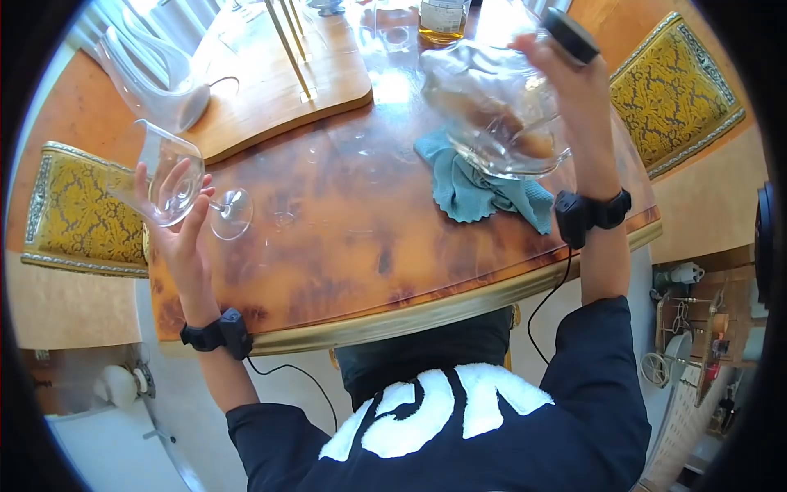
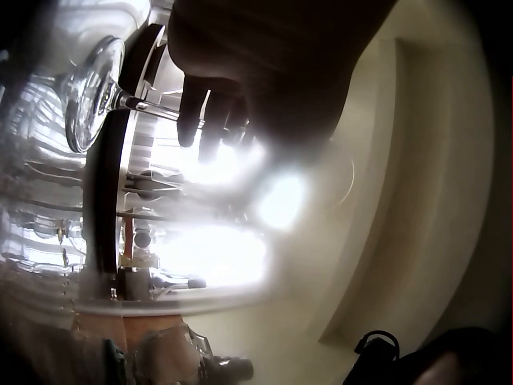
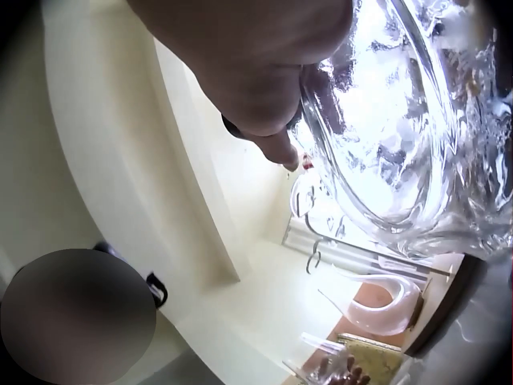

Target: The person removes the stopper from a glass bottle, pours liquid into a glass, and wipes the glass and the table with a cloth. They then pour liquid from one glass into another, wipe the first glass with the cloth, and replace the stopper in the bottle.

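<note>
On the left, my left hand [image 1: 176, 234] holds a clear wine glass [image 1: 168, 193] tilted over the table edge. Its stem passes between the fingers, which lie along the bowl, and the round foot points right. In the left wrist view the glass foot [image 2: 92, 96] stands out beyond the dark fingers. My right hand [image 1: 578, 107] grips a large clear glass bottle [image 1: 500, 115] near its black cap [image 1: 571, 37], with the body slanting to the left. The bottle's lower side overlaps a crumpled teal cloth [image 1: 484, 184]. Rippled glass [image 3: 385, 160] fills the right wrist view's upper right.
A wooden board [image 1: 270, 90] with upright metal rods stands at the back left of the glossy table [image 1: 328, 262]. Beside it is a curved glass decanter [image 1: 156, 90]. A bottle of amber liquid [image 1: 443, 20] stands at the back. Patterned chairs [image 1: 676, 90] flank the table.
</note>
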The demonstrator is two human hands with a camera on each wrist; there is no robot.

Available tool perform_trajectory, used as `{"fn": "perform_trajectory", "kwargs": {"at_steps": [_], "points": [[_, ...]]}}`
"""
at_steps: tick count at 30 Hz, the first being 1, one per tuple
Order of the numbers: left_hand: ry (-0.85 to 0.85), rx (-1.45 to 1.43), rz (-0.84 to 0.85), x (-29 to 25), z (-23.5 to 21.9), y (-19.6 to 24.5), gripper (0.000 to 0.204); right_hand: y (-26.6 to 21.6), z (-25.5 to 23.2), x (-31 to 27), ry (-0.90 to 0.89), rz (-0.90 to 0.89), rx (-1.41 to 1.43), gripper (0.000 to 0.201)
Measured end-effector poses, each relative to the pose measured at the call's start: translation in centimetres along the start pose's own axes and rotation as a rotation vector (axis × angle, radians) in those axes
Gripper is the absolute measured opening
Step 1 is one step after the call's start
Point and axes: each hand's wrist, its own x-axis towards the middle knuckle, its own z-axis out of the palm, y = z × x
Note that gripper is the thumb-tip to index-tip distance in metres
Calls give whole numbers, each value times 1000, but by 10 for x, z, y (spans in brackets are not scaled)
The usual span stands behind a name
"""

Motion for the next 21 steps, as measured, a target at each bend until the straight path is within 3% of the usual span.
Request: {"fn": "perform_trajectory", "kwargs": {"at_steps": [3, 6, 8, 10, 18, 21], "points": [[49, -48, -10, 0, 6, 5, 90, 23, -38, 15, 244, 118, 127, 21], [58, -8, -6, 0, 4, 2, 90, 34, -63, 29, 292, 59, -32, 24], [24, 17, -10, 0, 2, 2, 85, 49, -83, 43, 235, 33, -166, 29], [24, 2, -7, 0, 0, 0, 86, 56, -95, 57, 231, -11, -489, 35], [23, -8, 16, 2, -5, -9, 88, 121, -152, 125, 238, 86, -661, 51], [18, -47, -21, 4, -4, -13, 87, 149, -158, 149, 289, -30, -651, 54]]}}
